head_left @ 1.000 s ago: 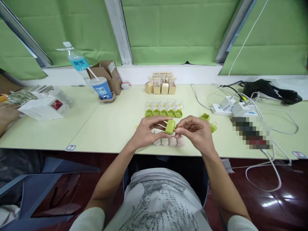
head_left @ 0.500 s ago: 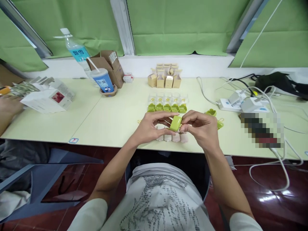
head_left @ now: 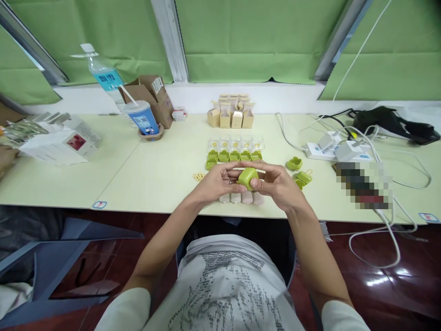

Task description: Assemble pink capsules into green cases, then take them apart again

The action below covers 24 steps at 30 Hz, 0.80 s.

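Between my two hands is a small glossy green case (head_left: 248, 178) with rounded corners, held above the table near its front edge. My left hand (head_left: 220, 183) grips its left side with thumb and fingers. My right hand (head_left: 275, 184) pinches it from the right, thumb on its lower face. Below my hands, a row of whitish rounded pieces (head_left: 235, 198) is partly covered. Just beyond are green scalloped cups (head_left: 234, 156) in a row, with clear cups (head_left: 234, 143) behind them. Yellow loops (head_left: 199, 177) lie left of my left hand.
Small open cardboard boxes (head_left: 236, 118) stand by the wall. More green pieces (head_left: 303, 177) lie right of my hands. A power strip (head_left: 312, 151) with cables is farther right. A drink cup (head_left: 143, 119), bottle (head_left: 106, 76) and white box (head_left: 58, 146) stand left. Another person's hand (head_left: 7, 158) shows at the far left.
The green case has turned in my hands, showing a different face. My right hand has shifted from its side edge to a fuller hold. The view has moved slightly to the right.
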Available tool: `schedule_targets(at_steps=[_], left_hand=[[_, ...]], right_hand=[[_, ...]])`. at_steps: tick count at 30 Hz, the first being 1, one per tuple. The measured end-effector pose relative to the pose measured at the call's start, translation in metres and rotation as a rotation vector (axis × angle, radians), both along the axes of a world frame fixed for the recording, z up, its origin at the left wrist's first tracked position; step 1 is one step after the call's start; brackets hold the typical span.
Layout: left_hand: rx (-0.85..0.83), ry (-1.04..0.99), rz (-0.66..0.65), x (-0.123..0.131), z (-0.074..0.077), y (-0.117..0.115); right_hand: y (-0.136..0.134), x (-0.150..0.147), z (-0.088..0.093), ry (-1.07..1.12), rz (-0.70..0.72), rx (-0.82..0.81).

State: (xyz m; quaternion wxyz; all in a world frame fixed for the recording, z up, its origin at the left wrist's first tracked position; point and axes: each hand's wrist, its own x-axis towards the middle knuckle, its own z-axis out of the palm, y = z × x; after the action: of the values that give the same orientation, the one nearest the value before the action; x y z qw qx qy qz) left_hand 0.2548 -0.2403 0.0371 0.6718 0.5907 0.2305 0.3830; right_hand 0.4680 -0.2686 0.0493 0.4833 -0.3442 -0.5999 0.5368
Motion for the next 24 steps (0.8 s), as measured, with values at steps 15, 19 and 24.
schedule_targets(at_steps=[15,19,24], left_hand=[[-0.228,-0.155,-0.064,0.005,-0.016,0.015],[-0.119,-0.048,0.119,-0.009,-0.01,0.023],[0.128,0.443,0.332,-0.073,0.01,0.036]], right_hand=[[0.004,0.002,-0.006,-0.176,-0.094,0.205],[0.005,-0.013,-0.013,-0.109,-0.27,0.273],[0.014,-0.013,-0.028,-0.179,-0.338,0.343]])
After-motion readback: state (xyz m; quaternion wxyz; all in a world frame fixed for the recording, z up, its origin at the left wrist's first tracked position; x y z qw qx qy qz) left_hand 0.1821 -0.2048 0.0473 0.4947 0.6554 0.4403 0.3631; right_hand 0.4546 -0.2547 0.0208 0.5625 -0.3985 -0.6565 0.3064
